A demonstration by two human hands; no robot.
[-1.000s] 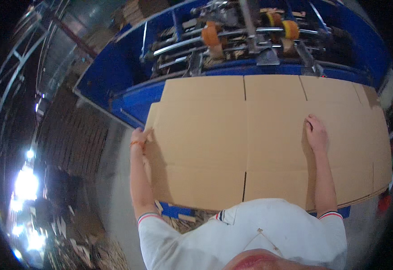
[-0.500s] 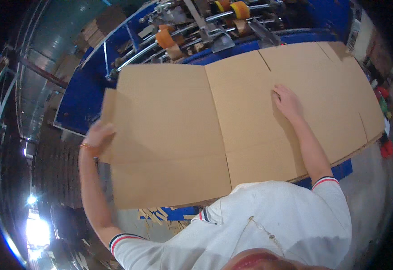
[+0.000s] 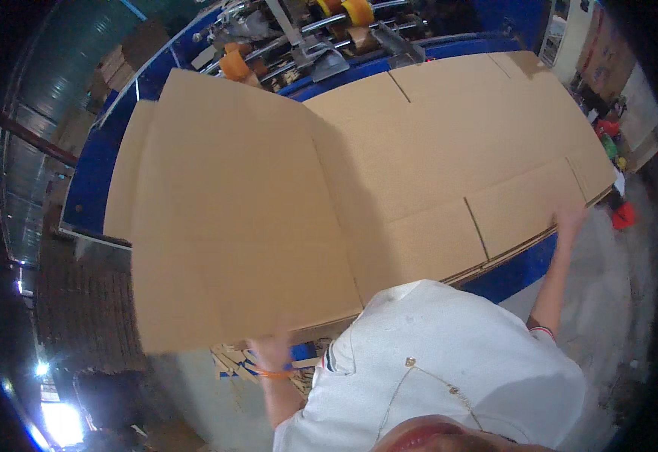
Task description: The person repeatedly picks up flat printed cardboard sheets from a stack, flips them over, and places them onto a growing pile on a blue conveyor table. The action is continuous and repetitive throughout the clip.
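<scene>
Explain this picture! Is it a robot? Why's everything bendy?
No robot, just a person in a white shirt. The camera sits on their head, looking down, and its wide lens bends straight edges. In front lie brown cardboard sheets, with the left part raised. The bare left hand, with an orange bracelet, is at the raised part's near edge; the right hand is at the near edge farther right. Both are blurry, so their grip isn't clear. Beyond is a blue machine with orange wheels.
</scene>
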